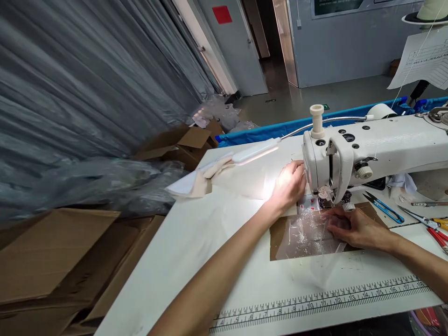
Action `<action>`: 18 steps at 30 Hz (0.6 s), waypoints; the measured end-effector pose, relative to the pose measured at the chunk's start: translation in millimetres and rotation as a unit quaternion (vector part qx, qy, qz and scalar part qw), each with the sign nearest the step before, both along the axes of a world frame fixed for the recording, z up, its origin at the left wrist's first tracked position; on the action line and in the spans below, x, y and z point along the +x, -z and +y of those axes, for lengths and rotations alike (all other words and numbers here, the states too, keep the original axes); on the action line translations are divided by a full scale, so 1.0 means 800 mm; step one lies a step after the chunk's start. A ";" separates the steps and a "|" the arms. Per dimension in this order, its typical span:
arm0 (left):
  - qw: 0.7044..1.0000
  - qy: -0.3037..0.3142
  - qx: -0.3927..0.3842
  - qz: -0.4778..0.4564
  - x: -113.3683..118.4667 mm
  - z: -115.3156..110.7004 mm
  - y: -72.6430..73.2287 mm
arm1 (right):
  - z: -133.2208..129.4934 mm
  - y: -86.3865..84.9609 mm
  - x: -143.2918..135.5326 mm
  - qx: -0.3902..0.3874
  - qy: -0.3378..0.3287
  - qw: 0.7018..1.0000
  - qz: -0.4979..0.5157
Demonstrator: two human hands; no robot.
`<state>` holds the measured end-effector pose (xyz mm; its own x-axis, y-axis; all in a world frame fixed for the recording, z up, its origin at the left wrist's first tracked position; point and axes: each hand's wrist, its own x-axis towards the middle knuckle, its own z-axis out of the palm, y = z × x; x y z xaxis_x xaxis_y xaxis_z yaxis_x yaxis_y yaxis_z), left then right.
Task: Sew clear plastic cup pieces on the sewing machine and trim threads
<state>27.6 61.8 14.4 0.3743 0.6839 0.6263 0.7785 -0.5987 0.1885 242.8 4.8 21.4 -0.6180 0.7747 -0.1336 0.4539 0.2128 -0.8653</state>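
A white sewing machine [395, 144] stands on the white table [196, 261]. Beside its head, on the left, is my left hand [290, 184], fingers curled, their tips hidden behind the machine. My right hand [353, 226] is in front of the needle area, thumb and fingers pinched together on a thin clear plastic sheet [308, 233]. That sheet lies over a brown patch [276, 233] on the tabletop. Cream fabric [241, 182] stretches left from my left hand, under a bright lamp [257, 151].
Blue thread snips [385, 207], silver scissors [418, 217] and a red-handled tool [437, 240] lie right of the machine. A printed ruler [318, 305] runs along the front edge. Cardboard boxes [52, 252] stand left of the table; a blue cloth bin [266, 133] is behind.
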 end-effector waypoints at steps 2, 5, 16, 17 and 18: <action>0.998 0.009 0.055 -0.026 0.005 -0.034 0.000 | -0.002 -0.001 0.000 0.030 0.010 1.000 0.002; 0.992 0.064 0.081 -0.070 0.011 -0.085 0.005 | -0.003 0.003 0.000 0.103 0.021 0.994 -0.010; 0.978 0.073 -0.079 0.177 0.013 -0.125 0.010 | -0.002 0.025 0.002 0.282 0.037 0.956 -0.067; 0.976 0.064 -0.084 0.188 0.011 -0.126 0.009 | -0.002 0.024 0.002 0.269 0.044 0.960 -0.064; 0.976 0.062 -0.084 0.192 0.009 -0.127 0.010 | -0.001 0.024 0.003 0.255 0.050 0.964 -0.062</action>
<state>34.8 -40.1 6.8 0.6458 0.6990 0.3071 0.7342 -0.6789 0.0013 245.0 3.8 2.6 -0.5403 0.8142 0.2124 0.5868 0.5455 -0.5984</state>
